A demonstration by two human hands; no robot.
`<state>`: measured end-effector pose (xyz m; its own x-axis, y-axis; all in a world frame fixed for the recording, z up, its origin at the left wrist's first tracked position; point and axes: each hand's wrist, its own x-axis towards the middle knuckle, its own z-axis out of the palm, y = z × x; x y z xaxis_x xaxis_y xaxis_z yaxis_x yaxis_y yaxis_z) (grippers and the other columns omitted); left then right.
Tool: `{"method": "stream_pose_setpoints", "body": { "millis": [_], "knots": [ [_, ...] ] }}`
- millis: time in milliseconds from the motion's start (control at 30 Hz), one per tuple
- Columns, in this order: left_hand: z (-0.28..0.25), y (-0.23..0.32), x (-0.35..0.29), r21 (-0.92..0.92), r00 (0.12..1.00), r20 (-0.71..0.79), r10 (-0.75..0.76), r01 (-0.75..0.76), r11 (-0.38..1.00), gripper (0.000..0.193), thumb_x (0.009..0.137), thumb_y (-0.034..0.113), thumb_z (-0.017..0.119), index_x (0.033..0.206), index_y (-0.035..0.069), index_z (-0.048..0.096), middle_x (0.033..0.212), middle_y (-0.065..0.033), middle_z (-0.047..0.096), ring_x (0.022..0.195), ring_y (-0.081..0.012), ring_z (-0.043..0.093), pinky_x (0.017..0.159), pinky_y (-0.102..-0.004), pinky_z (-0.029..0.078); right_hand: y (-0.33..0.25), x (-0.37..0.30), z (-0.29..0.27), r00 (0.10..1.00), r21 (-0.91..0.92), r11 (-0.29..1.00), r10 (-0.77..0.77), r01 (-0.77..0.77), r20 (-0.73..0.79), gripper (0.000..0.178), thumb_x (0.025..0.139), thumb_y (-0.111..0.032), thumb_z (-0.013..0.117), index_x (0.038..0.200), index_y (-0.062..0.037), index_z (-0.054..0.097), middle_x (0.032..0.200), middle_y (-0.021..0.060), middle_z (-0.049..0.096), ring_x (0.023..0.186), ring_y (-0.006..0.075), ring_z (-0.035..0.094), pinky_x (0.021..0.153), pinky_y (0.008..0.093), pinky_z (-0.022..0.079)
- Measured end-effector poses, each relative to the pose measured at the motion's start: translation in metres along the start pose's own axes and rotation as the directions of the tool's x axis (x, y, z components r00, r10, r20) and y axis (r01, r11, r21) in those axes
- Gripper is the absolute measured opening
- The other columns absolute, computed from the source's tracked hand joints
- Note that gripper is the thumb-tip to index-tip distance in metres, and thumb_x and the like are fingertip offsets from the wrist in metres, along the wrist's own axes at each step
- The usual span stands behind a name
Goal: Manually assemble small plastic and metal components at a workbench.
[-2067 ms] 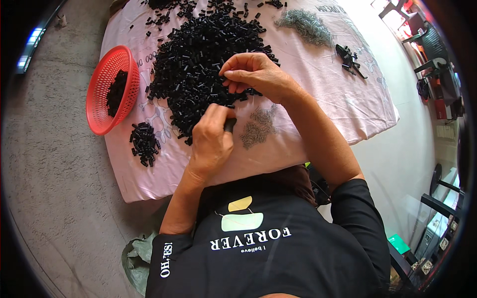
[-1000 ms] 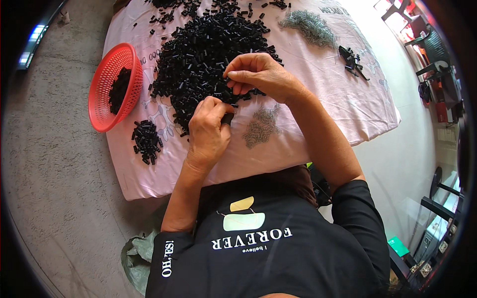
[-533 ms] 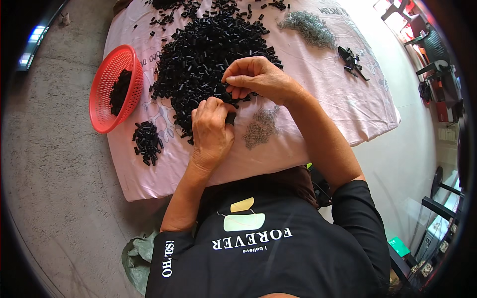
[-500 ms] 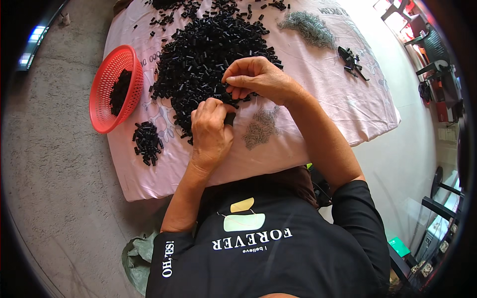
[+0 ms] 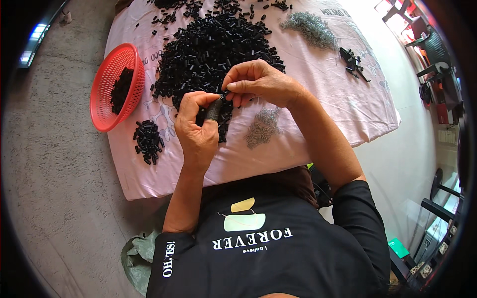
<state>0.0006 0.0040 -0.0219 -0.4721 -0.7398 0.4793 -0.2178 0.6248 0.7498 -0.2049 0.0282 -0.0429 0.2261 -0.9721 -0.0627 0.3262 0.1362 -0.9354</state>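
Observation:
My left hand is closed, thumb and forefinger pinching a small black plastic piece. A dark sleeve covers its thumb. Fingertips of my right hand are pinched together right beside that piece; whatever they hold is too small to make out. Both hands hover over the near edge of a big heap of short black tubular pieces. Close below my right hand lies a small pile of fine metal parts, which look like little springs or pins.
A red perforated basket with black pieces inside tilts at the table's left edge. Near it sits a small pile of black pieces. Farther right are a larger silvery pile and some longer black parts. A pink cloth covers the table.
My left hand has turned and moved slightly left, so its sleeved thumb now shows. Its fingertips have come up to those of my right hand, which has barely moved.

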Motion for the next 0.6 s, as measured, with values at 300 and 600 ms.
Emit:
{"method": "stream_pose_setpoints", "body": {
  "millis": [300, 600],
  "knots": [
    [0.0009, 0.0017, -0.0006, 0.049, 0.999, 0.042, 0.014, -0.016, 0.999, 0.035, 0.070, -0.015, 0.048, 0.096, 0.001, 0.063, 0.098, -0.0069, 0.060, 0.092, -0.0154, 0.058, 0.086, -0.0257, 0.046, 0.0008, -0.0009, 0.0006, 0.998, -0.017, 1.000, -0.006, 0.007, 0.066, 0.017, 0.095, -0.014, 0.064, 0.103, 0.0003, 0.066, 0.087, 0.0062, 0.070, 0.074, 0.0103, 0.068, 0.066, 0.0209, 0.056],
    [-0.0036, -0.0013, 0.0044, -0.005, 0.998, 0.027, -0.054, 0.054, 0.999, 0.029, 0.067, -0.012, 0.051, 0.090, 0.000, 0.063, 0.088, -0.0074, 0.061, 0.083, -0.0190, 0.061, 0.080, -0.0291, 0.049, 0.0021, -0.0004, 0.0002, 0.995, -0.005, 0.999, -0.040, 0.041, 0.091, 0.015, 0.095, -0.012, 0.063, 0.102, 0.0005, 0.067, 0.086, 0.0061, 0.070, 0.073, 0.0103, 0.068, 0.066, 0.0209, 0.056]
  ]
}}
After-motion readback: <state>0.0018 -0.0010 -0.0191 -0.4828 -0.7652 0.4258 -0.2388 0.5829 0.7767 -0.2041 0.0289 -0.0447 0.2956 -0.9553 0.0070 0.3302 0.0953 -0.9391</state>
